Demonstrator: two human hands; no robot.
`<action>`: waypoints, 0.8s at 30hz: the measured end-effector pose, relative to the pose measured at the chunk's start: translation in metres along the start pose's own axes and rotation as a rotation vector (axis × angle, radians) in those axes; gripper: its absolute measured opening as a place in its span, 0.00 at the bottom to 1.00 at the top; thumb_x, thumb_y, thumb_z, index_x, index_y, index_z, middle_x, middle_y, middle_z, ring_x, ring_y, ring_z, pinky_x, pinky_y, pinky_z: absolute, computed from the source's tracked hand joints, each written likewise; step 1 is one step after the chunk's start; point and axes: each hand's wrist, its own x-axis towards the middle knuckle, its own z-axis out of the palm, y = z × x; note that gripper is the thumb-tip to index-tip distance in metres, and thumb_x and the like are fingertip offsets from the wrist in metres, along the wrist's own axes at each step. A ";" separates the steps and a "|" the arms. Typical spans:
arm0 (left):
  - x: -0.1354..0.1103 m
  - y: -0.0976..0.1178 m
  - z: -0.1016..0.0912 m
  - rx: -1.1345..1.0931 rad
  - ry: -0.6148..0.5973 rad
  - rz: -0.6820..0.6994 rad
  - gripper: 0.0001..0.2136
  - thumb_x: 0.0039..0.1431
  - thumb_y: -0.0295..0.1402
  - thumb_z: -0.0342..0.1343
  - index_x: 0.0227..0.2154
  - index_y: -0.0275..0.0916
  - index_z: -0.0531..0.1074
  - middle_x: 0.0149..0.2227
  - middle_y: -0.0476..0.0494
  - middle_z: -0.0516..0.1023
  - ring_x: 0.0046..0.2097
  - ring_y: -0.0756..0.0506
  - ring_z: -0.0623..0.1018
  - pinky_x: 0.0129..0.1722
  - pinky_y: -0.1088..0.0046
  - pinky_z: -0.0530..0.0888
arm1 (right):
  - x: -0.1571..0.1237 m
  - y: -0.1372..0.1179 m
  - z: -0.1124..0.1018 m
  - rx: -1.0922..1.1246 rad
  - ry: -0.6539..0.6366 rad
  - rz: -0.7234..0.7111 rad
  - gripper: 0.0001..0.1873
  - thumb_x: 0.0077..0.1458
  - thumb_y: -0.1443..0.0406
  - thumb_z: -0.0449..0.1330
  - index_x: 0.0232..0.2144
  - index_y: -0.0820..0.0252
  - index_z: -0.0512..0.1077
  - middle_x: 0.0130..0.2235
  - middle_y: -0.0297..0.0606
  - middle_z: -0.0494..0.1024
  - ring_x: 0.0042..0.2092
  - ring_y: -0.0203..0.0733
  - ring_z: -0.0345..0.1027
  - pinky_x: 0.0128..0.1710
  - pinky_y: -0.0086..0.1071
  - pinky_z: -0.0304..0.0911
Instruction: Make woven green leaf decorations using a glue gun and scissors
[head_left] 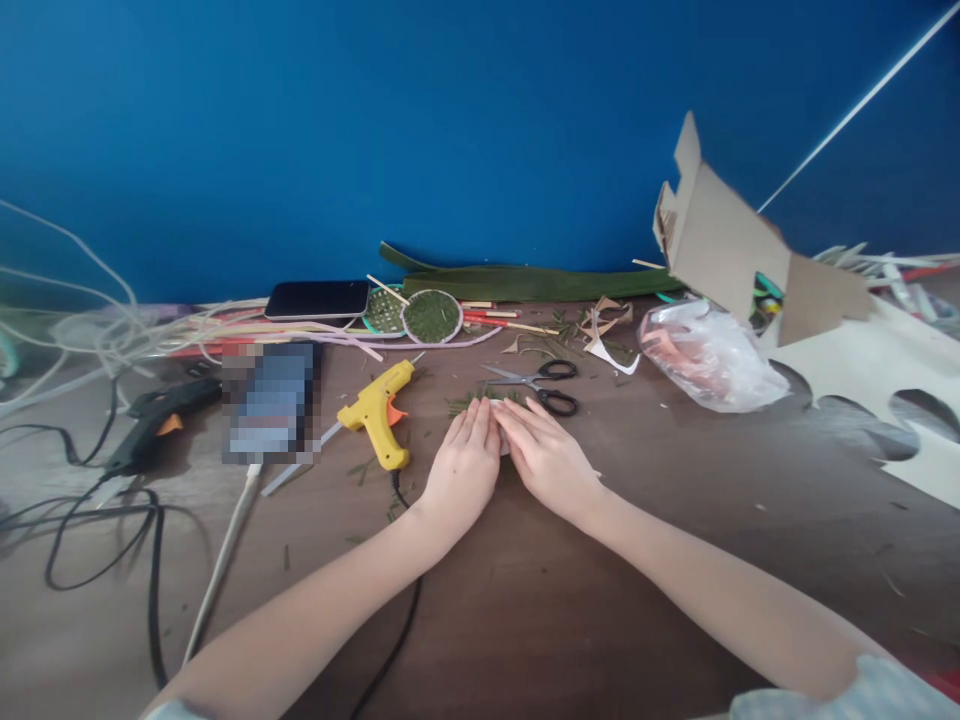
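Head view: your left hand (466,468) and right hand (556,462), straight-fingered, clasping nothing, equally cover the white piece (505,446) mid-frame, its long axis hidden.

"How are the hands?"
"The bare left hand (466,470), fingers straight, and the bare right hand (551,458), fingers slightly fanned, sit close together, backs upward."
"Palms?"
"Hidden; I can't judge their grip."
"Arms?"
"Bare left forearm (322,612) and bare right forearm (724,582) converge forward."

Both hands (466,468) mostly hide a white piece (504,444).
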 end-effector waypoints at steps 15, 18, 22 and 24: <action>-0.001 -0.001 0.001 -0.015 -0.060 -0.008 0.22 0.53 0.19 0.42 0.51 0.21 0.64 0.54 0.24 0.66 0.58 0.38 0.66 0.56 0.59 0.66 | -0.001 -0.002 0.001 -0.007 -0.048 0.016 0.27 0.54 0.75 0.43 0.56 0.71 0.61 0.53 0.52 0.69 0.58 0.47 0.59 0.57 0.48 0.57; -0.002 0.001 0.001 -0.009 -0.055 -0.007 0.21 0.54 0.19 0.41 0.51 0.21 0.64 0.54 0.24 0.66 0.58 0.38 0.66 0.55 0.59 0.66 | -0.002 -0.004 0.001 -0.017 -0.057 0.024 0.27 0.53 0.77 0.42 0.56 0.71 0.60 0.54 0.53 0.69 0.58 0.47 0.59 0.57 0.49 0.57; -0.001 0.000 0.000 -0.020 -0.047 -0.010 0.21 0.54 0.19 0.41 0.51 0.21 0.65 0.54 0.24 0.67 0.57 0.37 0.66 0.56 0.60 0.66 | -0.003 -0.003 0.002 -0.021 -0.055 0.025 0.27 0.52 0.78 0.41 0.54 0.74 0.61 0.54 0.54 0.68 0.58 0.48 0.59 0.57 0.49 0.57; 0.000 -0.002 -0.002 -0.060 -0.035 -0.013 0.20 0.54 0.20 0.42 0.50 0.21 0.66 0.53 0.25 0.68 0.57 0.38 0.67 0.56 0.61 0.66 | -0.003 -0.002 0.002 -0.003 -0.044 0.023 0.26 0.53 0.77 0.41 0.54 0.74 0.62 0.54 0.53 0.69 0.57 0.48 0.60 0.57 0.49 0.57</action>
